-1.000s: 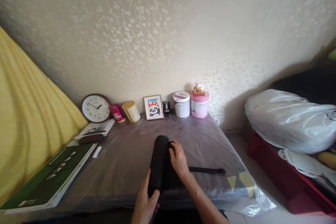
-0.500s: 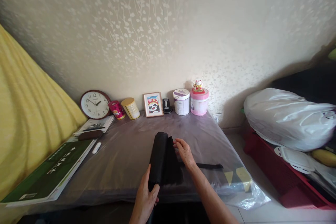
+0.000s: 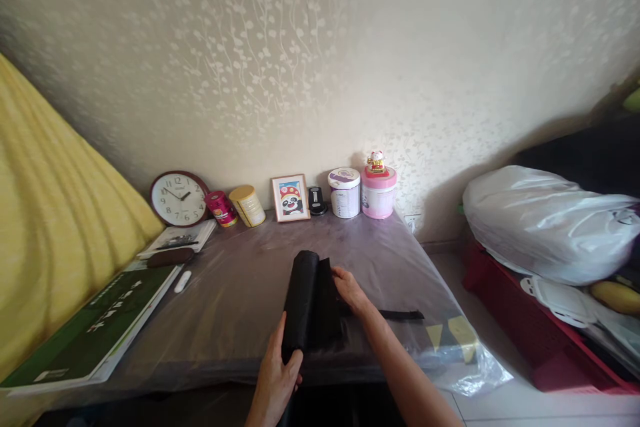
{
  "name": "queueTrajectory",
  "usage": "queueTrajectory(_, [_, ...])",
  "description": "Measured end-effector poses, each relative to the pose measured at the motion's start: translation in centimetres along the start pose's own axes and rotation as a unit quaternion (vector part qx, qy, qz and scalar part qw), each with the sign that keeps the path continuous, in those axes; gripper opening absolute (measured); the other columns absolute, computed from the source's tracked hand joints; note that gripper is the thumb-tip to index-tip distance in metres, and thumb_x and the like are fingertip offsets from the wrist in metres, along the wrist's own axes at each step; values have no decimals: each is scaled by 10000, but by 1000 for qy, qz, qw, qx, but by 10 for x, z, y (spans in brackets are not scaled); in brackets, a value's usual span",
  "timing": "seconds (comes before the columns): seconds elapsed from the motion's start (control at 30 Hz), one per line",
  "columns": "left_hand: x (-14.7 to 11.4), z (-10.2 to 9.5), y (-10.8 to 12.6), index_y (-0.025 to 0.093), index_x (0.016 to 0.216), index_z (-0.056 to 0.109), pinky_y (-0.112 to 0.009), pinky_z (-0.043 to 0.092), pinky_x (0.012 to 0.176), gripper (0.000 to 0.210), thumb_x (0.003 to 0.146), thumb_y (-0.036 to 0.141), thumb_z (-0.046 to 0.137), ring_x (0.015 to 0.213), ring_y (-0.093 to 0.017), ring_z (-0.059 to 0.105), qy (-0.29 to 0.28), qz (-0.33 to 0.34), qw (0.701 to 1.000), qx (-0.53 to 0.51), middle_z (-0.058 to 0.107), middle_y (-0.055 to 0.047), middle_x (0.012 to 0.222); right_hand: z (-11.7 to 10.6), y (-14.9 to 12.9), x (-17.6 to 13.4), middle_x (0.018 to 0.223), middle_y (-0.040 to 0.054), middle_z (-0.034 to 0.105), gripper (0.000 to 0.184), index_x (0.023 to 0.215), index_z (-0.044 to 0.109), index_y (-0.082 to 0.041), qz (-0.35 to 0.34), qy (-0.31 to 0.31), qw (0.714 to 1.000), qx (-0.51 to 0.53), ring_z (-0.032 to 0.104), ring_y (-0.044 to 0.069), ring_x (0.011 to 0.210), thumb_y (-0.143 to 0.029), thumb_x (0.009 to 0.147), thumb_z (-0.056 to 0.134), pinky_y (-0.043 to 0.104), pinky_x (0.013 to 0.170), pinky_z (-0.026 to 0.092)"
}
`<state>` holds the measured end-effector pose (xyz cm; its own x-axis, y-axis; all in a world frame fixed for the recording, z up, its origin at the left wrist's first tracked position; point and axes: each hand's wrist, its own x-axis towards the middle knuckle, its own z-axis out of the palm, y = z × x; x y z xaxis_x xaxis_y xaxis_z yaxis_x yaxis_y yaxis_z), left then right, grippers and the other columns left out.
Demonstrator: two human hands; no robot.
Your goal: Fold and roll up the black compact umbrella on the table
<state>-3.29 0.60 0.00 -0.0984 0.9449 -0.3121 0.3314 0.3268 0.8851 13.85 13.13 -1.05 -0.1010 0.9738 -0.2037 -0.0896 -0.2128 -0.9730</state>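
Observation:
A black roll (image 3: 301, 300) of thin sheet material, with a loose flap (image 3: 325, 307) on its right side, stands tilted near the table's front edge. I cannot make out whether it is cloth or plastic. My left hand (image 3: 280, 370) is wrapped round the lower end of the roll, thumb in front. At the flap's upper right edge, my right hand (image 3: 350, 289) is closed with the fingertips pinching it; part of the grip is hidden. A narrow black strip (image 3: 403, 314) lies on the table beyond my right wrist.
Along the wall stand a clock (image 3: 179, 199), two cans, a framed panda picture (image 3: 291, 199) and two tubs, one topped by a cat figurine (image 3: 376, 163). A green book (image 3: 95, 327) lies left on the plastic-covered table (image 3: 240, 293). A red bin (image 3: 530, 340) stands right.
My right hand has closed on the edge of the flap, which now stands straighter and flatter. My left hand keeps its hold on the roll. The view has shifted slightly.

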Motion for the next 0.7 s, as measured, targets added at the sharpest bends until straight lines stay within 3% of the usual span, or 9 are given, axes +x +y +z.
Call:
queueTrajectory(0.2, [1,1,2,333,1383,136,-221,435,378,698,758,241,432,390,-27,517,6,0,1000,-6,417,-89,1340,10,7,17,949,17,653,372,978,595,-211,-34,16,999,-5,614,119,707,-133,646,449,234,565,501])
queueTrajectory(0.33, [2,0,-1,333,1383,131,-230,451,392,699,759,240,434,402,-32,521,1,14,1000,-9,418,-87,1338,20,17,28,927,27,653,389,988,586,-214,-64,54,996,-38,625,133,704,-107,650,426,278,588,528])
queueTrajectory(0.4, [3,0,-3,325,1386,124,-231,448,389,706,757,243,433,404,-32,522,0,18,1000,-13,399,-98,1353,24,22,31,906,27,654,369,981,595,-217,-96,84,990,-65,623,146,743,-107,671,427,321,671,534])
queueTrajectory(0.53, [5,1,-6,310,1394,114,-223,438,381,723,754,267,449,391,-23,506,4,18,999,-29,404,-105,1356,32,26,33,983,48,629,292,944,630,-219,-184,142,965,-118,575,178,948,-134,723,459,371,917,439])
queueTrajectory(0.7, [6,0,-6,284,1392,133,-215,434,368,717,749,275,451,381,-31,508,12,13,1000,-19,496,-92,1258,49,31,31,1141,109,597,303,1039,619,-170,-279,176,919,-216,517,217,1097,-170,821,409,437,1005,350])
